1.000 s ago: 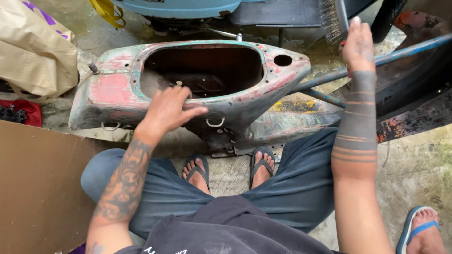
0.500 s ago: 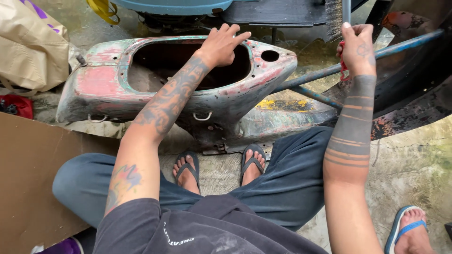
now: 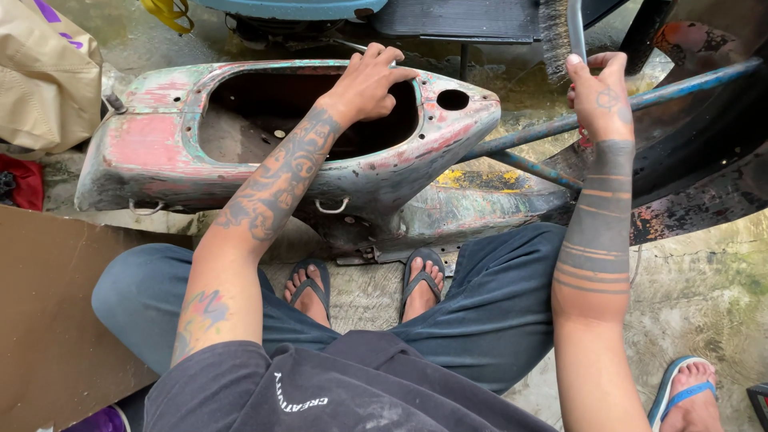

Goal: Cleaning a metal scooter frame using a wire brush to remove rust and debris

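From the head view, the person sits on the floor with a stripped, paint-worn scooter body shell [image 3: 240, 144] lying on its side just beyond their sandalled feet. The left hand [image 3: 368, 84] rests on the far rim of the shell's big open cavity, fingers curled over the edge in a loose holding grip, not spread flat. The right hand [image 3: 598, 96] is raised at the right, its grip closed around the grey handle of a wire brush [image 3: 560, 32], whose bristles point up, well clear of the shell. A blue metal tube [image 3: 640, 104] runs just behind that hand. A brown cardboard sheet [image 3: 48, 320] lies on the left, a tan bag [image 3: 48, 72] above it. The work appears to be at the bracing stage: shell steadied, brush not yet applied. Brushing would call for bringing the bristles onto the flaking paint while the left hand keeps the shell from rocking.
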